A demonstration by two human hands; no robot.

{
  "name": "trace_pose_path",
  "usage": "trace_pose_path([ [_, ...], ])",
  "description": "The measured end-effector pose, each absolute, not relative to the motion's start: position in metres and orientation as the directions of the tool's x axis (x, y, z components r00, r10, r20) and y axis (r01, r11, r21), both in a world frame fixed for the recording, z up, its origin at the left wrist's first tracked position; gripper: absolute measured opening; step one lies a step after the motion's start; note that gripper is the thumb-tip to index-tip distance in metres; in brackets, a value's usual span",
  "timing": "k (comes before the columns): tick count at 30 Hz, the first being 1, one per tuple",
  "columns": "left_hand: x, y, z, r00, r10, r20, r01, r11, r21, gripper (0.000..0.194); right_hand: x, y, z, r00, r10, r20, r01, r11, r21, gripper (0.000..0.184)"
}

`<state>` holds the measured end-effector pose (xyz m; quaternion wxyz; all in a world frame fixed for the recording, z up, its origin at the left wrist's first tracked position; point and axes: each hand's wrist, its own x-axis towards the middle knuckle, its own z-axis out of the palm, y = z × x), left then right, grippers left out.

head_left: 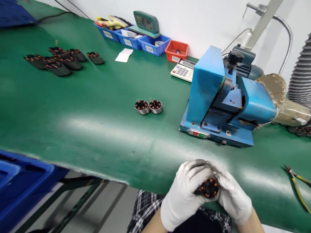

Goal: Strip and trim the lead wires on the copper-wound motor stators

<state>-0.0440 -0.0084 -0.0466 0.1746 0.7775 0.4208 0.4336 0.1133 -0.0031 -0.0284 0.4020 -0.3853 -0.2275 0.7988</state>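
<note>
Copper-wound core (210, 187), in the head view, is held at the near edge of the green table (109, 152). Left hand (186, 194) and right hand (233, 195), both white-gloved, curl partly closed around its opposite sides, gripping it together. Beyond stand a blue machine (206, 84) and two metal-rimmed cores (142, 108), touching or nearly so; pliers (292, 172) lie to the right.

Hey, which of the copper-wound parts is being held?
The copper-wound part between the left hand and right hand; no hand touches any of the others.
</note>
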Motion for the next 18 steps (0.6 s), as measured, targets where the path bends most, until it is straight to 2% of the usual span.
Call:
trace_pose_path([
  [4,-0.044,-0.009,-0.046,0.198,0.868,0.455,0.494,-0.49,0.718,0.058,0.121,0.002,-0.026,-0.214,0.869,-0.446,-0.412,-0.494,-0.766,0.034],
  [6,-0.043,-0.01,-0.047,0.171,0.893,0.417,0.488,-0.445,0.751,0.062,0.126,0.005,-0.028,-0.109,0.932,-0.347,-0.381,-0.361,-0.851,0.037],
  [8,-0.043,-0.01,-0.046,0.161,0.911,0.381,0.485,-0.409,0.773,0.06,0.128,0.007,-0.03,-0.086,0.969,-0.234,-0.312,-0.249,-0.917,0.043],
  [10,-0.042,-0.01,-0.045,0.176,0.923,0.342,0.477,-0.384,0.791,0.06,0.127,0.008,-0.03,-0.136,0.977,-0.165,-0.168,-0.187,-0.968,0.045],
  [12,-0.041,-0.01,-0.043,0.193,0.935,0.296,0.48,-0.353,0.803,0.062,0.121,0.006,-0.029,-0.152,0.978,-0.14,0.073,-0.13,-0.989,0.036],
  [15,-0.038,-0.009,-0.041,0.199,0.947,0.25,0.517,-0.319,0.795,0.06,0.11,0.003,-0.025,-0.061,0.998,-0.035,0.389,-0.008,-0.921,0.019],
  [18,-0.036,-0.009,-0.041,0.187,0.945,0.269,0.561,-0.327,0.76,0.053,0.105,0.002,-0.025,-0.019,0.997,0.07,0.433,0.071,-0.898,0.005],
])
